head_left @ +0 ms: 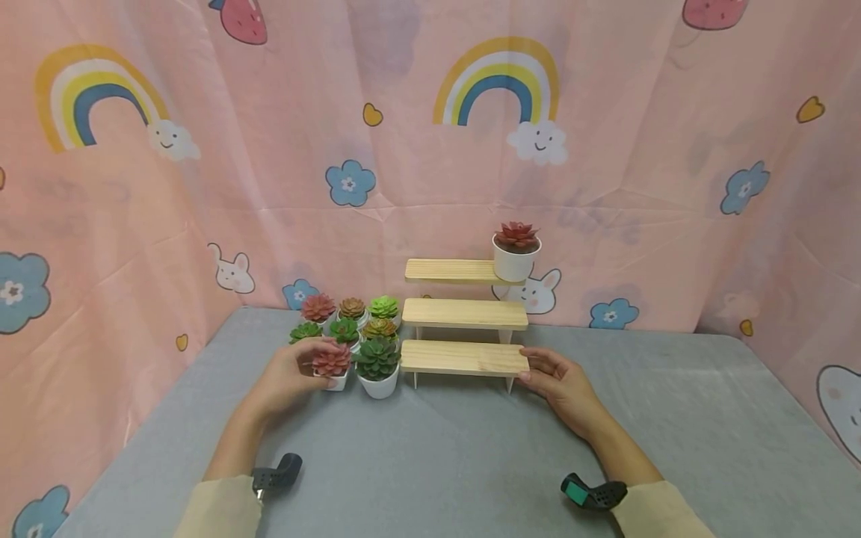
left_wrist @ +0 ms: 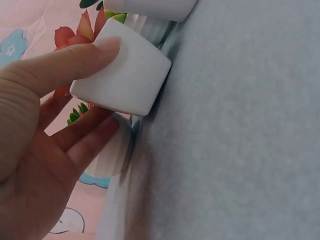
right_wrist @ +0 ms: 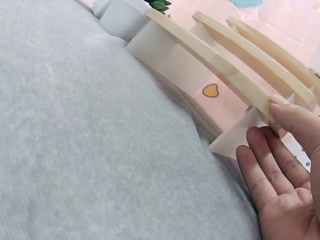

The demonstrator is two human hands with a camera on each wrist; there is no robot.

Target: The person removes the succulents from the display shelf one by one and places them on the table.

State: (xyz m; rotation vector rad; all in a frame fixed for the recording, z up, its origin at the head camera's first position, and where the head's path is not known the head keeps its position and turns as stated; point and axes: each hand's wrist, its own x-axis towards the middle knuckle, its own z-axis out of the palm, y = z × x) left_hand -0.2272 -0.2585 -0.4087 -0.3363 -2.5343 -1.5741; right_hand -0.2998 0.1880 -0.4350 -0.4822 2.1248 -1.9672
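Observation:
A small potted succulent with red leaves (head_left: 332,360) is in my left hand (head_left: 285,379). In the left wrist view, the thumb presses one side of its white squarish pot (left_wrist: 125,70) and the fingers lie on the other side. My right hand (head_left: 563,387) holds the right end of the lowest board (head_left: 464,358) of a three-step wooden shelf stand. In the right wrist view, the thumb lies on the board's edge (right_wrist: 220,65) and the fingers reach beneath it. Another red succulent in a round white pot (head_left: 516,263) stands at the right end of the top step.
Just left of the stand, several potted succulents cluster, among them a dark green one (head_left: 378,360), a bright green one (head_left: 385,306) and a brownish one (head_left: 353,308). They stand on the grey cloth-covered table (head_left: 430,463). Behind hangs a pink patterned curtain (head_left: 417,164).

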